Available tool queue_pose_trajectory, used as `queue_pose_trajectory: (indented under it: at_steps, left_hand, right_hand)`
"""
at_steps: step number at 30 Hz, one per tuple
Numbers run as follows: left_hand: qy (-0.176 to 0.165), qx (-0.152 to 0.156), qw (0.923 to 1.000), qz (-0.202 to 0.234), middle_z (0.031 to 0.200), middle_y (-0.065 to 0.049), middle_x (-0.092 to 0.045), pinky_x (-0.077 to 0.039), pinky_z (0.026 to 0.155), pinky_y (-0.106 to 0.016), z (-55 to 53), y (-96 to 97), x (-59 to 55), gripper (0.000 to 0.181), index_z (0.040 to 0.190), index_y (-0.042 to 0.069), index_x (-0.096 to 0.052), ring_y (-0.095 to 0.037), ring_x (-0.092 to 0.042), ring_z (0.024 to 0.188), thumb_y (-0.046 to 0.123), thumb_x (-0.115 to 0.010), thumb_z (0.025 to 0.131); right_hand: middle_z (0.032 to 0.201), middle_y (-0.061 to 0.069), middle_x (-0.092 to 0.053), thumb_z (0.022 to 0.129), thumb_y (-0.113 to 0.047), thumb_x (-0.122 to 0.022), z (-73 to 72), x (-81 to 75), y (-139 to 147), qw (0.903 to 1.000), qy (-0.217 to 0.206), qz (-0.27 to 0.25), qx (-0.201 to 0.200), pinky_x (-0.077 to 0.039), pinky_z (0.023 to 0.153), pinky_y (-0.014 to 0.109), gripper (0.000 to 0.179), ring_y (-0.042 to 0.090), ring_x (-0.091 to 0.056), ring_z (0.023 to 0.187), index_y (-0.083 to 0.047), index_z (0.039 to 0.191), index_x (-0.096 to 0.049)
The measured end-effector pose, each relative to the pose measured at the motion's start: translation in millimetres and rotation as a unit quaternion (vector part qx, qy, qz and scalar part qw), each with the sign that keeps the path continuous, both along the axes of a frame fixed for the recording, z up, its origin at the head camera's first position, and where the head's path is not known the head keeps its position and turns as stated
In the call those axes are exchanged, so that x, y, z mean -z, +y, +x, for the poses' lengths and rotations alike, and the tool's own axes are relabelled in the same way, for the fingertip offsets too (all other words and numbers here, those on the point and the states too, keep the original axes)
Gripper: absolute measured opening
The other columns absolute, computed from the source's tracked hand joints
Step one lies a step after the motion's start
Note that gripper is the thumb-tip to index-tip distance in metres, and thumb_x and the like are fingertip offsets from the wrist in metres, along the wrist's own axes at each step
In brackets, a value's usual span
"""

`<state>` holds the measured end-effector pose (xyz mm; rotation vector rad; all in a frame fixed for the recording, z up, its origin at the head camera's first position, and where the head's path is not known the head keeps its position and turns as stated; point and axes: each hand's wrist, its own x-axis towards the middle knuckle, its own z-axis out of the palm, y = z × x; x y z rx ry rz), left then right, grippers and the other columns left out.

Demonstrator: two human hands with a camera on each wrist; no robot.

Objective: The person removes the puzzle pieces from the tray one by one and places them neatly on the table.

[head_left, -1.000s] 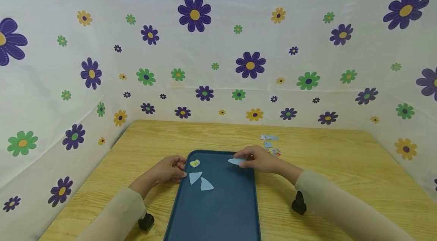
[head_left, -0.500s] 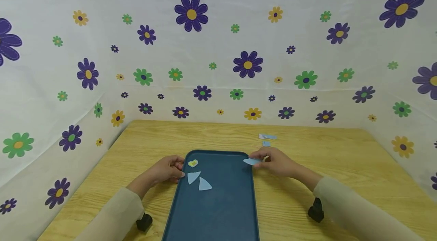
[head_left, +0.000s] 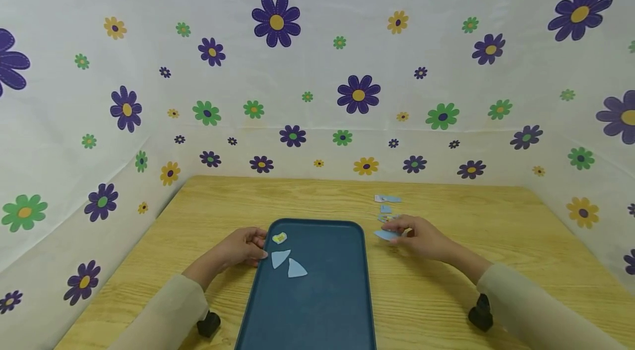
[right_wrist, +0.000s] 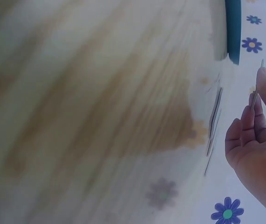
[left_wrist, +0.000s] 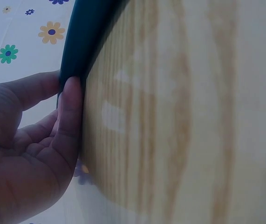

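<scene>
My left hand (head_left: pixel 243 246) grips the left rim of a dark blue tray (head_left: pixel 322 306); in the left wrist view, thumb and fingers meet at its edge. Just right of the tray, my right hand (head_left: pixel 421 237) pinches a flat, pointed light-blue puzzle piece (head_left: pixel 387 235) between thumb and fingers. Seen from the right wrist, this puzzle piece (right_wrist: pixel 255 97) appears edge-on as a thin sheet. Two light-blue wedge-shaped pieces (head_left: pixel 297 268) and a small yellow-and-white piece (head_left: pixel 279 237) lie in the tray's far left part.
Beyond my right hand, several flat pieces (head_left: pixel 387 198) lie on the wooden table (head_left: pixel 461 217), some partly covered by the fingers. A white cloth with flowers (head_left: pixel 317 52) rises behind the table and along its sides.
My right hand has moved right with the puzzle piece, from over the tray's far right part to over the table beside it. The left hand stays at the rim.
</scene>
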<state>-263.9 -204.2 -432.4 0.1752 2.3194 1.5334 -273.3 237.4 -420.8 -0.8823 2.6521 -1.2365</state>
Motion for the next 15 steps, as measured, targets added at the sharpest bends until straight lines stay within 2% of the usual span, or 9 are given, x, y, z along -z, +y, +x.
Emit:
queue_pose_trajectory:
  at_steps: [15]
  left_hand:
    - [0.002,0.002,1.0,-0.001,0.094,-0.011,-0.053,-0.056,0.068,-0.034,0.2,0.0,-0.4,0.05,0.131,-0.009,-0.048,-0.02,-0.056,0.076,-0.004,-0.068,0.085]
  right_hand:
    - [0.11,0.006,-0.063,0.091,-0.012,-0.068,6.9,0.9,12,0.9996,-0.016,0.021,0.014,-0.047,0.072,0.027,0.027,0.018,-0.052,0.091,-0.005,0.117,-0.068]
